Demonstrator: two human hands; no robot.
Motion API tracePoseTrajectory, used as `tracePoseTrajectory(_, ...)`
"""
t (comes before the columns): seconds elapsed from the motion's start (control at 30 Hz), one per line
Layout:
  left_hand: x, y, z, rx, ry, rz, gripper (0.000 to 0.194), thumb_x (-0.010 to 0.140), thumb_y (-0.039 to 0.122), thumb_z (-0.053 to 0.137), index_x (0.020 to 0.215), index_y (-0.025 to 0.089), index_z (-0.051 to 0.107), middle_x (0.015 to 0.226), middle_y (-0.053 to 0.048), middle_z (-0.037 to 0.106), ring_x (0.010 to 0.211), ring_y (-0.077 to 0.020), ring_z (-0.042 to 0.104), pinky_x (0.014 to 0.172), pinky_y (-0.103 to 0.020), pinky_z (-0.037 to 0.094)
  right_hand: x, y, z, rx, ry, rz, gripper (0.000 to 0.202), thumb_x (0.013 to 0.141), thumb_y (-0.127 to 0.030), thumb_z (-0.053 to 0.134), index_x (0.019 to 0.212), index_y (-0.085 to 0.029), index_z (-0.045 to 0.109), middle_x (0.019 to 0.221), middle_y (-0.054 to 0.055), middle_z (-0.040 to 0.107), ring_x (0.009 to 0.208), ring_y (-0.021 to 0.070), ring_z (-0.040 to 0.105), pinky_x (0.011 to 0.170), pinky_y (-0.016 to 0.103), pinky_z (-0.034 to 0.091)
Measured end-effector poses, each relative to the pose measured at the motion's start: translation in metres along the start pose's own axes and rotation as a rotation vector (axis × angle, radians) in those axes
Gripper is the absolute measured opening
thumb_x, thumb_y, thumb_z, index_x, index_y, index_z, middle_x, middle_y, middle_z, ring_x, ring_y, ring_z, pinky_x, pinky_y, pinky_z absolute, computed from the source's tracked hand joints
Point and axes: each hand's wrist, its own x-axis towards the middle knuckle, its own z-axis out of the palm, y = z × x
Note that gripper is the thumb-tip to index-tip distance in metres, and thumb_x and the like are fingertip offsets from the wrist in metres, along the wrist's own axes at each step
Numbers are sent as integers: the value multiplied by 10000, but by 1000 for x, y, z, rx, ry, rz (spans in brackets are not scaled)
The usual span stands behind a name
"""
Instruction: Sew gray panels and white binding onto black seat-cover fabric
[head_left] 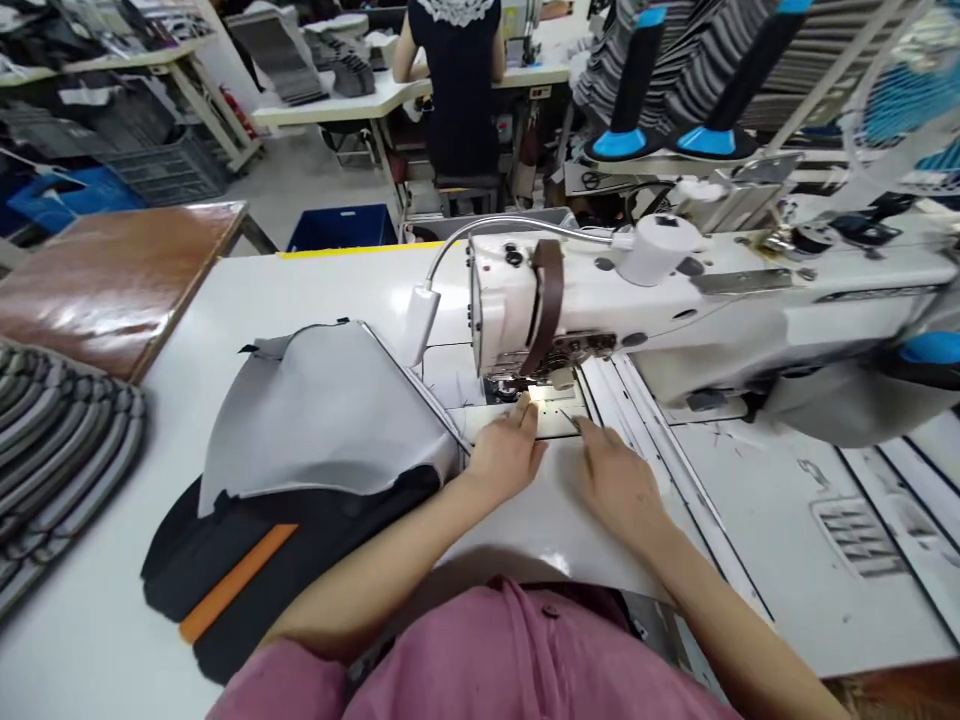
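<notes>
The bare left hand [510, 455] is placed beside the needle area of the white sewing machine [504, 310]; its grip cannot be told. By the right hand [619, 488], a thin dark pointed tool [568, 416] is pinched. Leftward, grey fabric with black and orange parts [322, 410] is laid on the white table [225, 300].

Readable text: none that I can make out from where I sit.
Sewing machine [517, 300] arm: long dark strip along the side facing me; can't tell if it's lettering.
White lamp base [652, 255]: small dark patch on top, no characters legible to me.
My table [772, 530], right side: small dark squiggle plus a grid-like outline, neither one readable.
Blue bin [337, 230]: tiny pale mark near the rim, too small.
Far table [330, 112]: little plate on the front edge, too small for me to read.
</notes>
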Motion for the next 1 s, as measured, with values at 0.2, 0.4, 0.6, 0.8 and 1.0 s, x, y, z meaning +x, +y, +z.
tracePoseTrajectory(0.2,-1,-1,-5,14,-25,-118,485,908,250,458,1348,52,401,1447,-216,369,1054,-248,598,779,-318,542,67,-41,17,-286,-3,-66,311,979,-329,329,1162,-212,551,927,93,616,661,180,621,500,258,300)
tracePoseTrajectory(0.4,1,-2,-8,-31,-49,-117,510,885,224,483,1347,25,398,1409,-232,406,1006,-247,604,724,-306,546,83,-38,19,-281,-63,-159,245,964,-289,393,931,-202,620,855,52,671,750,166,623,549,244,300)
tracePoseTrajectory(0.6,1,0,-8,-43,-31,-154,460,880,196,466,1305,23,441,1377,-240,424,937,-241,616,674,-313,543,75,-40,12,-239,-48,-141,349,1002,-330,299,994,-197,622,885,56,689,769,164,628,554,240,310)
tracePoseTrajectory(0.8,1,0,-12,-60,-58,-130,467,876,176,458,1317,23,436,1362,-227,443,960,-251,609,682,-311,541,72,-43,15,-347,-15,-98,285,976,-302,369,987,-157,614,836,104,681,602,184,618,484,261,230)
tracePoseTrajectory(1.0,2,-2,-10,-65,-43,-124,457,886,201,460,1306,21,456,1358,-223,445,942,-249,607,681,-321,543,84,-37,20,-280,-32,-170,286,976,-294,385,884,-202,639,814,50,689,764,173,635,554,247,298)
